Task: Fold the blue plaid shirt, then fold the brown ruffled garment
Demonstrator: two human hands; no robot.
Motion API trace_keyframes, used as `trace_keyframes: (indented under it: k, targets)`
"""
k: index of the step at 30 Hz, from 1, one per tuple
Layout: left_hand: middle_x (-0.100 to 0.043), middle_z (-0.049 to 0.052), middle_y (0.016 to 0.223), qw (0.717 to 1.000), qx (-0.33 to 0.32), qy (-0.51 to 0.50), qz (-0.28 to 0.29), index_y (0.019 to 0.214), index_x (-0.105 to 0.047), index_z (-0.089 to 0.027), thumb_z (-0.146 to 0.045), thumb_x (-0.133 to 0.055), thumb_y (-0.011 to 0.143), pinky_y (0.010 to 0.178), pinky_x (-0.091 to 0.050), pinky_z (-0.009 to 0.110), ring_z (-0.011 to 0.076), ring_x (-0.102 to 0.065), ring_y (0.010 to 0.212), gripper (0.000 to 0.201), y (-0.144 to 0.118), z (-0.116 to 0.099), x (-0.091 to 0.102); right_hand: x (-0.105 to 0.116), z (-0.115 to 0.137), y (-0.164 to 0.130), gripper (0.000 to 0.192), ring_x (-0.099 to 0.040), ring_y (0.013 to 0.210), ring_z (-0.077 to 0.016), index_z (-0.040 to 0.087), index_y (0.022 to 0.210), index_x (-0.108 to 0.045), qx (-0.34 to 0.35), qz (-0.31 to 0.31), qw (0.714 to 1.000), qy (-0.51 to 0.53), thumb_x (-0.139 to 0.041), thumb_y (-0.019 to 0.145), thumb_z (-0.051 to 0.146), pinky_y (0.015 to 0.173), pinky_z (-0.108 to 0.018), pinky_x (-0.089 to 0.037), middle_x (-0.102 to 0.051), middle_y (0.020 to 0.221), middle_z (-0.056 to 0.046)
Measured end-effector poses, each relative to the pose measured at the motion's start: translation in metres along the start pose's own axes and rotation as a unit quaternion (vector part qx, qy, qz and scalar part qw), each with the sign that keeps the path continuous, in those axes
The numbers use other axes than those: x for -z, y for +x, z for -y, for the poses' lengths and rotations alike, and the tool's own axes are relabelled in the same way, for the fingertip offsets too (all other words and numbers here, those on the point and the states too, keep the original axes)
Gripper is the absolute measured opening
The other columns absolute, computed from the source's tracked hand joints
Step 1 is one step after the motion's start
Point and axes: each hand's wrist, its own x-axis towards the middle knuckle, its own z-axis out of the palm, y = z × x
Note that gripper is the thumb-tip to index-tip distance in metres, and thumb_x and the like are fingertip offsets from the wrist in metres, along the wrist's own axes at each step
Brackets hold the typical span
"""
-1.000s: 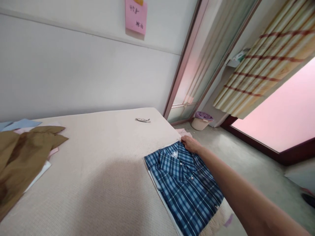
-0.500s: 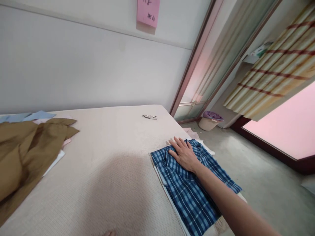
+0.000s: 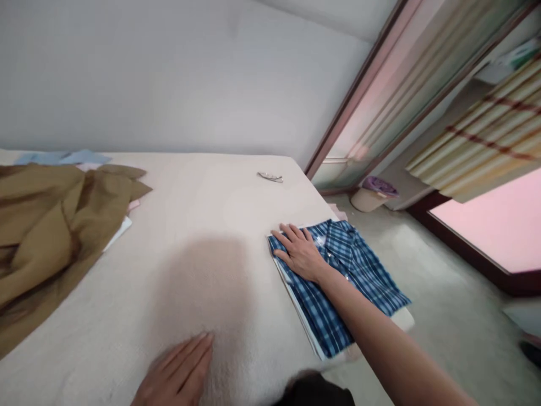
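Blue plaid cotton shirt, folded rectangular.

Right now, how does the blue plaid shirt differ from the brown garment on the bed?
The blue plaid shirt is folded flat at the bed's right edge under the right hand. The brown garment lies loose and rumpled at the left, untouched. One is checked, the other plain. Both rest on the bed.

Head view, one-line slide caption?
Right hand flat on folded blue plaid shirt; left hand on bed.
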Motion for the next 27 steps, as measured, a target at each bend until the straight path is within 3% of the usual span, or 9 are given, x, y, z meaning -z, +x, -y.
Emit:
trace_keyframes:
  k: [3,5,10,15,18,22,27]
  targets:
    - [-0.066,0.009,0.134,1.0,-0.007,-0.017,0.013,0.129,-0.063,-0.015,0.001,-0.049,0.084,0.108,-0.05,0.035,0.0212,-0.059,0.129,0.05,0.002,0.001,0.004,-0.007,0.005,0.001,0.063,-0.022,0.15,-0.0332,0.034,0.155,-0.036,-0.01,0.017,1.0,-0.002,-0.034,0.1,0.064,0.119,-0.058,-0.015,-0.03,0.163,-0.006]
    - [-0.066,0.01,0.135,0.999,-0.026,-0.019,0.011,0.129,-0.063,-0.013,0.0,-0.05,0.084,0.108,-0.05,0.035,0.0215,-0.059,0.128,0.048,0.004,0.003,0.005,0.001,0.004,-0.004,0.064,-0.019,0.151,-0.0338,0.034,0.156,-0.034,-0.018,0.025,0.999,0.012,-0.033,0.1,0.064,0.119,-0.058,-0.016,-0.027,0.165,-0.006]
    - [-0.065,0.01,0.135,0.999,-0.033,-0.014,0.01,0.13,-0.063,-0.014,-0.005,-0.054,0.086,0.107,-0.051,0.035,0.0221,-0.063,0.124,0.046,0.006,0.005,0.006,0.024,0.017,-0.052,0.063,-0.009,0.154,-0.0321,0.037,0.16,-0.019,-0.039,0.0,0.998,0.048,-0.028,0.102,0.06,0.12,-0.058,-0.014,-0.013,0.169,-0.001]
    - [-0.066,0.008,0.135,0.999,-0.029,-0.012,0.021,0.128,-0.065,-0.016,-0.006,-0.057,0.086,0.109,-0.05,0.036,0.022,-0.063,0.122,0.044,0.005,0.003,0.007,-0.003,0.034,-0.095,0.068,-0.003,0.154,-0.0335,0.036,0.159,-0.025,-0.082,-0.005,0.996,0.043,-0.034,0.099,0.065,0.12,-0.061,-0.012,-0.008,0.169,-0.003]
    - [-0.066,0.008,0.135,0.999,-0.023,-0.012,0.022,0.13,-0.064,-0.017,-0.008,-0.057,0.087,0.107,-0.051,0.036,0.0216,-0.064,0.121,0.044,0.007,0.001,0.008,-0.015,0.037,-0.097,0.069,-0.001,0.154,-0.0333,0.035,0.159,-0.026,-0.092,-0.015,0.995,0.044,-0.036,0.098,0.066,0.12,-0.061,-0.01,-0.007,0.169,-0.004]
    - [-0.066,0.008,0.134,1.0,-0.027,0.004,0.01,0.131,-0.063,-0.016,-0.008,-0.056,0.088,0.108,-0.05,0.036,0.0214,-0.065,0.12,0.044,0.012,0.0,0.009,-0.013,0.037,-0.094,0.069,-0.001,0.154,-0.0323,0.035,0.158,-0.027,-0.094,-0.024,0.994,0.049,-0.036,0.098,0.067,0.12,-0.06,-0.01,-0.007,0.169,-0.004]
    - [-0.069,0.007,0.13,0.995,-0.095,0.039,-0.017,0.123,-0.067,-0.015,-0.008,-0.054,0.088,0.1,-0.053,0.029,0.0188,-0.067,0.115,0.039,0.012,0.006,0.014,-0.007,0.039,-0.095,0.07,-0.001,0.154,-0.0328,0.035,0.158,-0.027,-0.098,-0.029,0.992,0.074,-0.041,0.097,0.065,0.12,-0.061,-0.01,-0.007,0.169,-0.004]
